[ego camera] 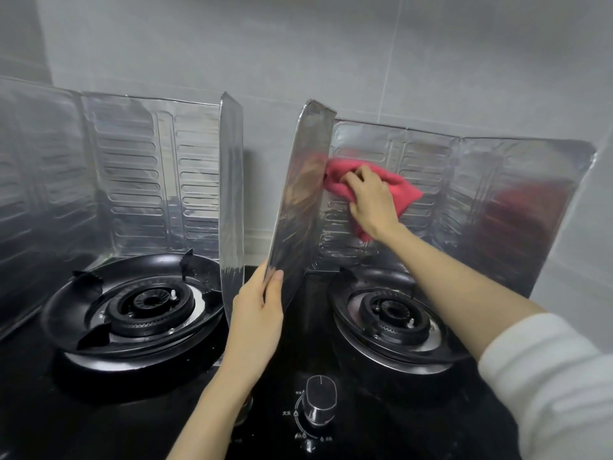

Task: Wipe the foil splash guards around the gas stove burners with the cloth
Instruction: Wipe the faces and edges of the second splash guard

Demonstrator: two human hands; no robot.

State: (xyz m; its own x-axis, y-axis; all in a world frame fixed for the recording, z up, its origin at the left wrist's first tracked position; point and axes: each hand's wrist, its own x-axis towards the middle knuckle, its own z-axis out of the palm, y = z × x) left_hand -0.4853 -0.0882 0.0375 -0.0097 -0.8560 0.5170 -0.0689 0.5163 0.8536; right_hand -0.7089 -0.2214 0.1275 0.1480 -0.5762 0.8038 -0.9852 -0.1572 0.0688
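Observation:
Two silver foil splash guards stand on a black gas stove. The right guard [428, 184] wraps the back and sides of the right burner [393, 313]. My right hand [371, 200] presses a pink cloth [398, 190] against its back panel near the left fold, with fingers curled into the cloth. My left hand [258, 313] grips the lower front edge of that guard's left side panel [298, 200], thumb on its inner face. The left guard [139, 180] stands around the left burner [149, 307], untouched.
A control knob [320, 401] sits at the stove's front centre. The left guard's right wing [231, 207] stands close beside the panel that I hold. Grey tiled wall [298, 44] rises right behind both guards. Black pan supports ring each burner.

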